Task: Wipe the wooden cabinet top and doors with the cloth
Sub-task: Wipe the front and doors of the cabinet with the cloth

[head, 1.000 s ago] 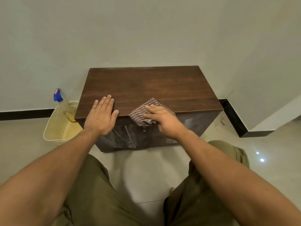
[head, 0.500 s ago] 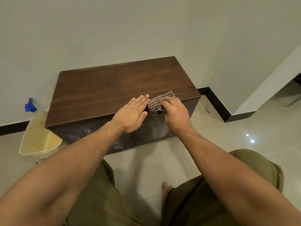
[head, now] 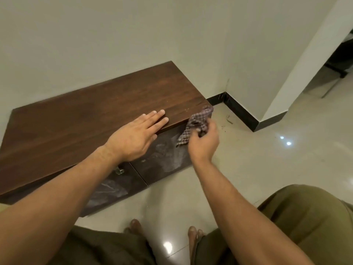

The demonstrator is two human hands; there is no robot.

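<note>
two hands in view: left hand (head: 133, 137) flat, fingers straight, on cabinet top (head: 86, 119); right hand (head: 203, 143) grips checked cloth (head: 196, 124) at the front right corner.

A: Bright or dim?
B: Dimmish, warm, even. Soft across the wall (head: 172, 25), without hard shadows.
A: Any glare?
B: On the glossy floor (head: 267, 169), yes: small white hot spots (two at right, one near the bottom edge), so lit from overhead. Faint sheen along the cabinet top (head: 95, 115).
A: Sharp?
B: Mildly soft throughout, compressed-looking. Smeared around the cloth (head: 196, 125) and the right hand (head: 204, 144). Wide-angle stretch toward the bottom corners; much darker past the opening (head: 342, 54) at top right.
</note>
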